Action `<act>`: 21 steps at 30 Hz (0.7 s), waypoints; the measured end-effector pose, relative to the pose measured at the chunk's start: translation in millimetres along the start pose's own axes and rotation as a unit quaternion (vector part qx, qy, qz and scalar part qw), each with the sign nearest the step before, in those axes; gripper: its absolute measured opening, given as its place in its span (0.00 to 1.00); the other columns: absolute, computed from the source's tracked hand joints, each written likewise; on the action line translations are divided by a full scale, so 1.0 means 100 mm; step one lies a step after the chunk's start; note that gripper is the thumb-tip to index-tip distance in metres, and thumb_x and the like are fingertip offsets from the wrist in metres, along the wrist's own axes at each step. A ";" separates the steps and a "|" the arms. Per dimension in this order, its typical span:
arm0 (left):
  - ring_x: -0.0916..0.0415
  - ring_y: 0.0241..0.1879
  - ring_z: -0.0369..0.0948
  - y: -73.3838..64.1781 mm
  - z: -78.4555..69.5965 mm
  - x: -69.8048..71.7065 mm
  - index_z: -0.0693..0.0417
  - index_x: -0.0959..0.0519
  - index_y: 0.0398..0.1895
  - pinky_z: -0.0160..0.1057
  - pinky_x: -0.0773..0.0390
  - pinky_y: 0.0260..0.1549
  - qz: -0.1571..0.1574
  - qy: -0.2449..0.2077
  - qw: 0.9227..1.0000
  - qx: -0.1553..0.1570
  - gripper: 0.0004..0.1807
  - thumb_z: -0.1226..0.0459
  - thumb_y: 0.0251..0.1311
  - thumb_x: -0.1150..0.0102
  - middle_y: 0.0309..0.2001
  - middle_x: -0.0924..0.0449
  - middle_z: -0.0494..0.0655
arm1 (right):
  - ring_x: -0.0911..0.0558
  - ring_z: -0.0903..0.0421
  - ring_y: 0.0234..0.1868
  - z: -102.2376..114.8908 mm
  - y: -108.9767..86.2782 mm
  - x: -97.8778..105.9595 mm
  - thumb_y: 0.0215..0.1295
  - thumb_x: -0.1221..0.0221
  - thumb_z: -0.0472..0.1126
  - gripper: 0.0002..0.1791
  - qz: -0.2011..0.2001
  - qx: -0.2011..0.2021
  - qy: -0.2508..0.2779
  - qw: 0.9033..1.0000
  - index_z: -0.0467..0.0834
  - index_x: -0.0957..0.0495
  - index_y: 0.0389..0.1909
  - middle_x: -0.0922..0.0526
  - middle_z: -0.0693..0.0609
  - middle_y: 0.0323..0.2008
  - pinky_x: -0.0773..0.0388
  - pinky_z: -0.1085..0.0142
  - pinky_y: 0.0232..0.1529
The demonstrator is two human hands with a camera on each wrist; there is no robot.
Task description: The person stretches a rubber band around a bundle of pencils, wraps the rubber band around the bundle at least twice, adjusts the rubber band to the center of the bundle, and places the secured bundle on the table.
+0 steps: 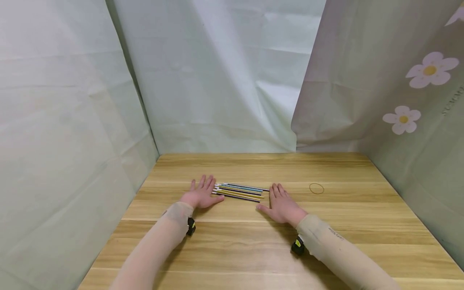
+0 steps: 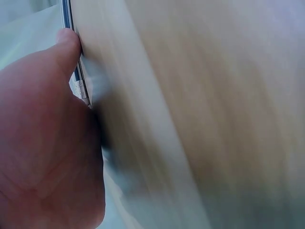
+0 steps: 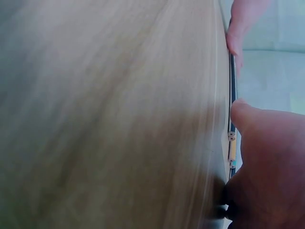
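Note:
Several pencils point(image 1: 239, 192) lie side by side on the wooden table, yellow, light blue and dark ones, with pale ends toward the left. At those left ends my left hand point(image 1: 201, 195) rests palm down, fingers straight and spread, thumb by the nearest pencil. Across from it, my right hand point(image 1: 283, 204) lies with straight fingers pointing away, its fingertips right at the farthest dark pencil's right end and its thumb spread out. In the left wrist view, the left thumb point(image 2: 69, 45) overlaps a dark pencil. The right wrist view shows the pencil ends edge-on beside the right thumb point(image 3: 243, 114).
A thin rubber band point(image 1: 317, 188) lies on the table point(image 1: 232, 257) to the right of my right hand. Pale fabric sheets point(image 1: 224, 80) hang around the table's back and sides, with printed flowers on the right one. A small black camera is strapped at each wrist.

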State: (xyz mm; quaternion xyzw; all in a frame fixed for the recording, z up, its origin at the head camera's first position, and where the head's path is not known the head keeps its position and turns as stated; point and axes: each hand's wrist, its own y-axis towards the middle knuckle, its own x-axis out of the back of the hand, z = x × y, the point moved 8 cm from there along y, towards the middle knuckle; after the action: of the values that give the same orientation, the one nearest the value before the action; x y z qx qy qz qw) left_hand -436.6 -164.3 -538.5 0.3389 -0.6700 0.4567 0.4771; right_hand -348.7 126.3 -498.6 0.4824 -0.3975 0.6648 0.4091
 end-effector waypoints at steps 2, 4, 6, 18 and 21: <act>0.83 0.84 0.54 0.00 -0.04 0.00 0.55 0.67 0.87 0.67 0.78 0.75 -0.001 -0.004 1.000 -0.003 0.65 0.17 0.64 0.74 0.86 0.77 0.51 | 0.57 0.32 0.84 0.00 0.01 -0.01 0.81 0.58 0.73 0.56 -0.001 0.000 -0.004 1.000 0.26 0.53 0.82 0.56 0.28 0.83 0.53 0.43 0.81; 0.83 0.83 0.54 0.00 -0.08 0.00 0.55 0.67 0.87 0.67 0.78 0.75 0.000 -0.006 1.000 -0.005 0.64 0.18 0.65 0.73 0.86 0.77 0.52 | 0.57 0.32 0.84 0.00 0.01 -0.02 0.80 0.58 0.73 0.56 -0.002 0.001 -0.007 1.000 0.26 0.53 0.82 0.56 0.28 0.83 0.53 0.43 0.81; 0.83 0.83 0.54 0.00 -0.12 0.01 0.56 0.67 0.87 0.67 0.78 0.75 0.001 -0.006 1.000 -0.007 0.63 0.19 0.67 0.72 0.86 0.77 0.53 | 0.57 0.32 0.84 0.00 0.01 -0.03 0.80 0.59 0.74 0.57 -0.003 0.001 -0.010 1.000 0.26 0.53 0.82 0.56 0.28 0.83 0.53 0.43 0.81; 0.83 0.83 0.53 0.01 -0.26 -0.01 0.58 0.68 0.86 0.66 0.77 0.75 0.005 -0.010 1.000 -0.005 0.62 0.21 0.69 0.68 0.86 0.79 0.54 | 0.58 0.32 0.84 0.05 0.03 -0.04 0.80 0.59 0.74 0.57 -0.002 -0.014 -0.009 1.000 0.25 0.54 0.82 0.57 0.27 0.83 0.54 0.43 0.81; 0.83 0.84 0.54 0.01 -0.29 -0.01 0.59 0.68 0.86 0.66 0.76 0.76 0.000 -0.013 1.000 -0.015 0.64 0.20 0.68 0.69 0.86 0.78 0.56 | 0.58 0.32 0.84 0.03 0.05 -0.03 0.80 0.59 0.74 0.58 -0.008 -0.024 -0.007 1.000 0.25 0.55 0.81 0.58 0.26 0.82 0.55 0.43 0.81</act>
State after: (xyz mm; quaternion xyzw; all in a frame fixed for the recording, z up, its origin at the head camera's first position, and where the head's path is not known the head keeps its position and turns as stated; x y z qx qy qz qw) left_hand -427.7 -136.9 -535.7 0.3373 -0.6827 0.4424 0.4736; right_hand -351.6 121.3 -501.8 0.4804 -0.4125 0.6484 0.4227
